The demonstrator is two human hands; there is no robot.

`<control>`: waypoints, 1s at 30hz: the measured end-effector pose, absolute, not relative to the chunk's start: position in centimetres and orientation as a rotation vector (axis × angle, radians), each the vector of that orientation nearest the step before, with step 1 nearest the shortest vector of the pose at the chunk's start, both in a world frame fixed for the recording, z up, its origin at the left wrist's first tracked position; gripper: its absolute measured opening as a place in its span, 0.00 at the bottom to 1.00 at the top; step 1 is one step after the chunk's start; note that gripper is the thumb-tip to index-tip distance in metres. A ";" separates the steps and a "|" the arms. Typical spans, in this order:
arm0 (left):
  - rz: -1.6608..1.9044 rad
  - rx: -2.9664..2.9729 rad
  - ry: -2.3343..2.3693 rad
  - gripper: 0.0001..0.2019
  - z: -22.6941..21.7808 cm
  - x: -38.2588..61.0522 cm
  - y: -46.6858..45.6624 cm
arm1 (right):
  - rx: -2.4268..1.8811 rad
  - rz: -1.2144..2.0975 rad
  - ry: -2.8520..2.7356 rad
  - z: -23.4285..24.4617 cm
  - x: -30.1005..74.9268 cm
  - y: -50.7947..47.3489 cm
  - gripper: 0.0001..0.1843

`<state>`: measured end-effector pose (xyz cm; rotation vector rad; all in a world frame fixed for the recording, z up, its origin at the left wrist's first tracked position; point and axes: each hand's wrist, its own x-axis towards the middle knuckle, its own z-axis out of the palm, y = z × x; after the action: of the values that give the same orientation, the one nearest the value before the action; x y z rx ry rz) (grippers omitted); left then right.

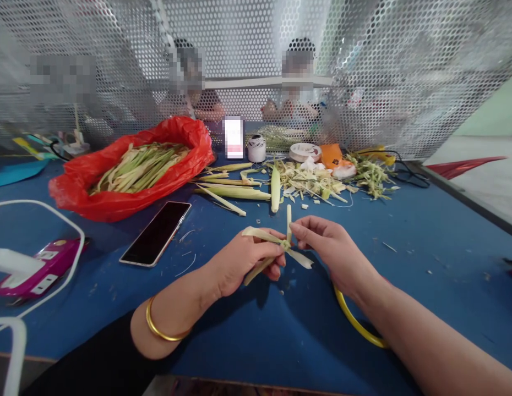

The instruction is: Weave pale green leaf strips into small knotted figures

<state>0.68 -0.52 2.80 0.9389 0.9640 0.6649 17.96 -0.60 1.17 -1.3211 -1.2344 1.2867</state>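
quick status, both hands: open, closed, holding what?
left hand: closed on the folded leaf strips, gripping them from the left.
right hand: closed, fingertips pinching the same folded leaf strips at the base of the upright strip.

A dark phone (156,233) lies near the red bag (74,190).

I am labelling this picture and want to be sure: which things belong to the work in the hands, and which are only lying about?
In the work: left hand and right hand pinching the folded leaf strips; loose leaves beyond them; red bag of strips.
Lying about: black phone; pink device; white roll; yellow ring.
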 end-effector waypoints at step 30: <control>0.440 1.178 0.905 0.11 2.2 1.3 -1.9 | -1.238 1.205 -1.413 2.4 17.2 -1.8 0.08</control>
<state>1.35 -1.87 2.20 1.1775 0.9048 0.4400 17.25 -1.80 2.43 -1.2382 -1.4127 1.2047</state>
